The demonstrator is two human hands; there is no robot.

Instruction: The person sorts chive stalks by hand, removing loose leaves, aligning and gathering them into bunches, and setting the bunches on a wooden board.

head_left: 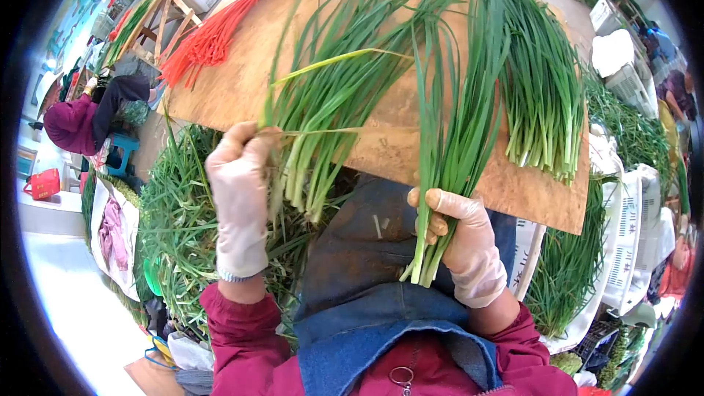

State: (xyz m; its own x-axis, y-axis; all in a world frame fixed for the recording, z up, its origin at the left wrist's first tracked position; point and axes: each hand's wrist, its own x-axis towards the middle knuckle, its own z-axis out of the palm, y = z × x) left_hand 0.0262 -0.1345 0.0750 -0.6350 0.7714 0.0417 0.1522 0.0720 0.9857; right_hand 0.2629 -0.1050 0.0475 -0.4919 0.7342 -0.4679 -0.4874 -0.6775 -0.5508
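Note:
My right hand [469, 242], in a thin translucent glove, is wrapped round the lower part of a small bunch of green chives [458, 139]; the pale cut ends stick out below my fingers. My left hand [240, 194], gloved the same way, is pinched on a withered yellowish chive leaf [330, 131] that stretches toward the bunch. A loose pile of chives [334, 95] lies on the wooden board [389, 158] just beyond my left hand. On the board's right side rests a thick, neatly aligned stack of chives [543, 88].
A bundle of red ties [231, 26] lies at the board's far left. Discarded leaves [180, 213] are heaped below on the left. More chives [568, 271] stand beside a white crate [623, 227] on the right. A seated person [81, 121] is at the far left.

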